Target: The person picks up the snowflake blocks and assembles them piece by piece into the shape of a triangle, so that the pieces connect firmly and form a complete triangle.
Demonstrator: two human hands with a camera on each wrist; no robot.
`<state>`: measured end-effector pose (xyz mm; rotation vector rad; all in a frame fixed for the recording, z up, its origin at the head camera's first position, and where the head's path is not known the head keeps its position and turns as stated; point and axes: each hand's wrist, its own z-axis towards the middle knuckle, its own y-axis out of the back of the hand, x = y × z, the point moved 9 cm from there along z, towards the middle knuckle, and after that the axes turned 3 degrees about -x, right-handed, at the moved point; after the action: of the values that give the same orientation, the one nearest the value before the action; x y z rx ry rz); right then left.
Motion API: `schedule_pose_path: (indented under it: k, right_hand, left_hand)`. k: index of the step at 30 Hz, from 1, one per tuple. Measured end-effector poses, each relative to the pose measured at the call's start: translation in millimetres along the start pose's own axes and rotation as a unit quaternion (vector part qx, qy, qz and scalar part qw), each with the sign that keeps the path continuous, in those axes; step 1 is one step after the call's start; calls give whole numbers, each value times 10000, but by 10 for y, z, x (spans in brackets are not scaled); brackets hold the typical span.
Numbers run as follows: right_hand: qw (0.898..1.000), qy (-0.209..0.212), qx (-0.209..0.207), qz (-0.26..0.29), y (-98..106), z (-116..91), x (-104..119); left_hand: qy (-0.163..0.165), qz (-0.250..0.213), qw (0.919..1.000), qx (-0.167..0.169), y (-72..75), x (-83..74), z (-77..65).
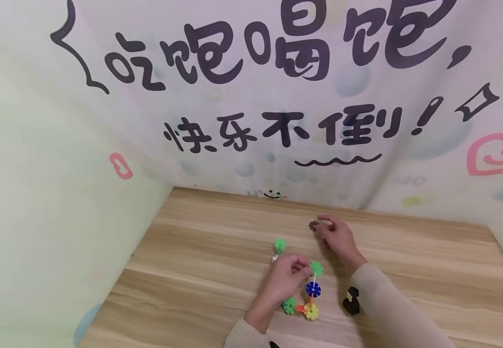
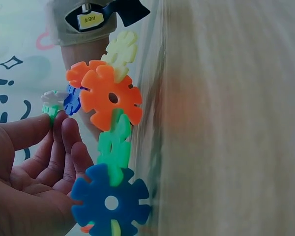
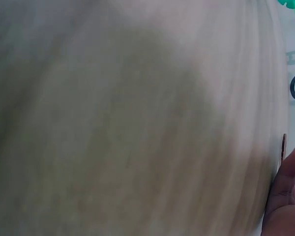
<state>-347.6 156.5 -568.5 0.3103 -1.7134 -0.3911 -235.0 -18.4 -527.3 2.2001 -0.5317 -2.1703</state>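
A chain of notched plastic flower discs, joined edge to edge, bends around under my left hand [image 1: 283, 278]. Its near end has a yellow disc [image 1: 311, 311], an orange disc [image 2: 105, 98] and a dark blue disc [image 1: 313, 289]. Thumb and forefinger of the left hand pinch the green disc [image 1: 316, 268] at one end. The other end shows another green disc [image 1: 280, 244]; the hand hides part of the chain between. Farther back, my right hand [image 1: 339, 239] holds a brown disc [image 1: 313, 225] by its right edge, at or just above the table; its fingertips cover that edge.
The wooden table [image 1: 181, 285] meets a printed cloth [image 1: 242, 169] with large black writing at the back. A pale wall [image 1: 38, 217] stands on the left. A black wrist device [image 1: 351, 300] hangs by the right sleeve [image 1: 390, 295].
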Motion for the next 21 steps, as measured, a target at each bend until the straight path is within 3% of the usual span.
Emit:
schedule_pose_path:
  k: [10,16,21]
  right_hand:
    - [9981,128,-51,-608,-12,90,-13]
    - [9894,478,-338,-1330,-11,98,65]
    - [9852,510,-425,-1582,-20,96,71]
  left_hand:
    - [107,34,9999,-19,-3,16,9]
    - [151,48,9999,-6,-5,17,15]
    - [184,54,9998,6,-15,21,14]
